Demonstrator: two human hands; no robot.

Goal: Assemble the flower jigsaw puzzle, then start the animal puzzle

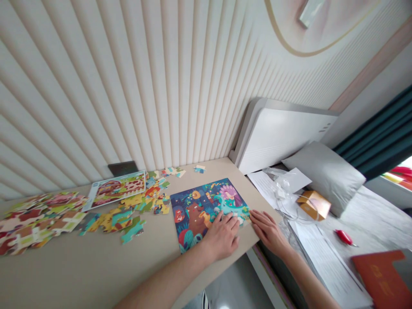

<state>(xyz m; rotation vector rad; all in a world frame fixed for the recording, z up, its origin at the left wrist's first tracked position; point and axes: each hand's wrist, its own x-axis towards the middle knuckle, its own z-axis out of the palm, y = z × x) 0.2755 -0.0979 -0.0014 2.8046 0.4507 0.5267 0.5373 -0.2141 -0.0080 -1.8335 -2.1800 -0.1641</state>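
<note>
Desk [96,274] w/ jigsaw pcs [41,223] by ribbed wall [96,86], bed [363,214].

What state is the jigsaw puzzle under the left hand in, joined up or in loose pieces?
Joined up: the jigsaw puzzle shows one continuous picture beneath the left hand.

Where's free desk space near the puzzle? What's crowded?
Widest open desk lies in front of the loose puzzle pieces, left of the left hand. A narrower strip runs between the assembled puzzle and the desk's right edge, above the right hand. Crowded: left of the puzzle, around the box lid.
</note>
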